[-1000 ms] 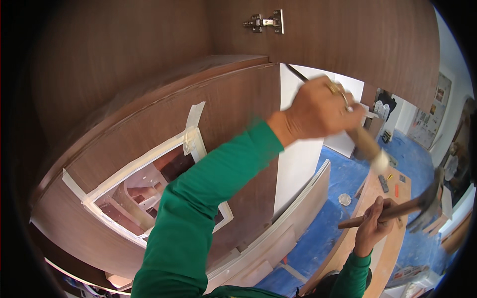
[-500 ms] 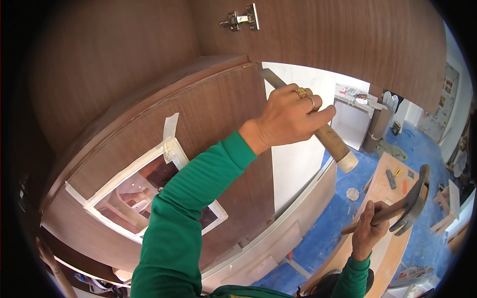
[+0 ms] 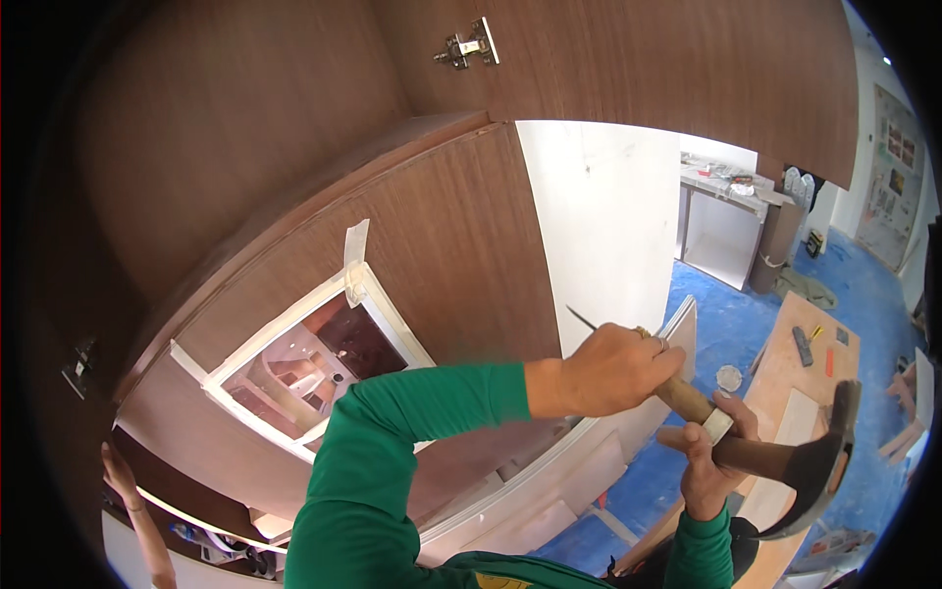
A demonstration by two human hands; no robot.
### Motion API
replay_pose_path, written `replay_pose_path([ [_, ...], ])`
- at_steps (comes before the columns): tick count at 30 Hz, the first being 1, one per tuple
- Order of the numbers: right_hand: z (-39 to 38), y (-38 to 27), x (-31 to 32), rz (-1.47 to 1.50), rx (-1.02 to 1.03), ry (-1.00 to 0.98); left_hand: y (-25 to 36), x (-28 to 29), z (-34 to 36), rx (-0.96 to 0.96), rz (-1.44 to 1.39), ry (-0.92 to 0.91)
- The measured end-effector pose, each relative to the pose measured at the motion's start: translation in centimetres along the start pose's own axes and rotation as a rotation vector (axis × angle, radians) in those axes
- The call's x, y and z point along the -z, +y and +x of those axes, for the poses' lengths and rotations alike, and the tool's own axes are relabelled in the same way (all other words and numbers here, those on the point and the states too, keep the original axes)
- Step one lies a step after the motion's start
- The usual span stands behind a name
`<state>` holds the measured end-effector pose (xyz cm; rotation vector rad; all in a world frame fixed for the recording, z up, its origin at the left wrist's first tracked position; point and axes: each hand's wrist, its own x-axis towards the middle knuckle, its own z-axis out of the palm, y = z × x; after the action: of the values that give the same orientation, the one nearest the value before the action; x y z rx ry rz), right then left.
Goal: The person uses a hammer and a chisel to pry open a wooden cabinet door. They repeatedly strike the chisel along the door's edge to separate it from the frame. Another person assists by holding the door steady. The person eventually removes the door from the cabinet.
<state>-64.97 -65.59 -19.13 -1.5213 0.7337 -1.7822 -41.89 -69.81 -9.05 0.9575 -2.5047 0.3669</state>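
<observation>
My left hand (image 3: 616, 371) is closed around a wood-handled chisel (image 3: 687, 401). Its thin blade edge points up and left past my fingers, and the handle's pale butt end points toward my other hand. My right hand (image 3: 708, 481) grips a claw hammer (image 3: 829, 456) by its wooden shaft, the dark metal head out to the right. The chisel's butt end overlaps the hammer shaft at my right fingers; whether they touch I cannot tell. Beyond my left arm stands a brown wood-grain panel (image 3: 461, 265) with a tape-edged rectangular glass or mirror piece (image 3: 358, 334) in it.
A cabinet hinge (image 3: 469, 44) is fixed to the brown board overhead; another hinge (image 3: 78, 371) shows at far left. Another person's hand (image 3: 120, 476) reaches up at lower left. A wooden workbench (image 3: 810, 339) with small tools stands over blue floor covering (image 3: 711, 299).
My left hand has come down and away from the panel's upper edge with the chisel. My right hand has raised the hammer slightly, so the two tools now meet in view.
</observation>
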Motion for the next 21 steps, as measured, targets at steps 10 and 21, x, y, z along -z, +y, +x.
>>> replay_pose_path([
  [10,-0.7,-0.2,4.9,-0.091,-0.413,0.021,-10.2,23.2,1.0,0.51,0.769,0.277],
  [21,-1.9,4.3,5.8,-0.117,-0.55,0.045,-14.2,26.2,3.4,0.907,0.439,0.068],
])
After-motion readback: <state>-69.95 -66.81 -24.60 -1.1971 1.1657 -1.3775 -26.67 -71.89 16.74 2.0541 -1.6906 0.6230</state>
